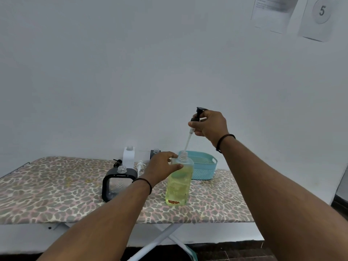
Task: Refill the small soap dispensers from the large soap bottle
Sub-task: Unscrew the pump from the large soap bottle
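Note:
The large clear bottle (pixel 178 183) of yellow-green soap stands upright near the middle of the leopard-print table (pixel 56 194). My left hand (pixel 162 166) grips its shoulder. My right hand (pixel 209 125) holds the black pump head (pixel 197 113) raised above the bottle, and the pump's clear tube (pixel 187 142) still dips into the open neck. A small black-framed dispenser (pixel 118 183) with an open neck stands left of the bottle. A white dispenser (pixel 129 157) and a dark one (pixel 155 153), partly hidden by my left hand, stand at the back by the wall.
A teal plastic basket (pixel 205 167) sits right behind the bottle. A black pump (pixel 117 162) and a white pump (pixel 140 165) lie between the small dispensers. The table's front edge runs below my forearms; a white wall rises close behind.

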